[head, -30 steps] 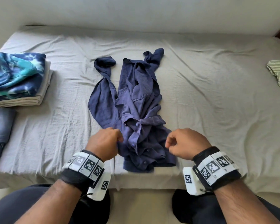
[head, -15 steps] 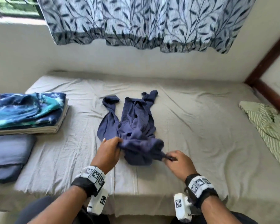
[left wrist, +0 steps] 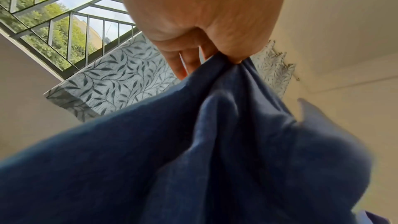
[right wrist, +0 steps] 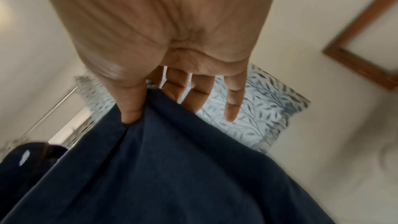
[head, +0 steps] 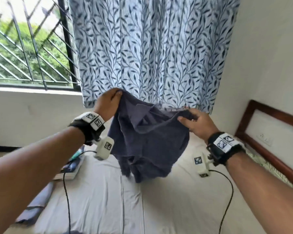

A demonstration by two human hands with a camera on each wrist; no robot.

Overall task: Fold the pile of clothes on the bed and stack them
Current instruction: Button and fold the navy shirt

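Note:
A navy blue shirt (head: 147, 142) hangs in the air above the bed (head: 98, 203), bunched and drooping at its lower end. My left hand (head: 109, 100) pinches its upper left edge, raised high in front of the curtain. My right hand (head: 192, 119) pinches the upper right edge a little lower. In the left wrist view the thumb and fingers of the left hand (left wrist: 221, 57) clamp a gathered fold of the blue shirt (left wrist: 193, 159). In the right wrist view the right hand (right wrist: 137, 108) pinches the shirt (right wrist: 161, 168) with thumb against the first fingers; the outer fingers stick out straight.
A stack of folded clothes (head: 71, 168) lies at the bed's left side, mostly hidden by my left arm, with a grey-blue folded piece (head: 35, 205) nearer. A striped green garment (head: 255, 159) lies at the right by the wooden headboard (head: 269, 149). Leaf-print curtain (head: 150, 53) and barred window (head: 27, 53) stand behind.
Both hands have lifted the blue shirt off the bed and up in front of the curtain, spreading apart. The head view has tilted upward.

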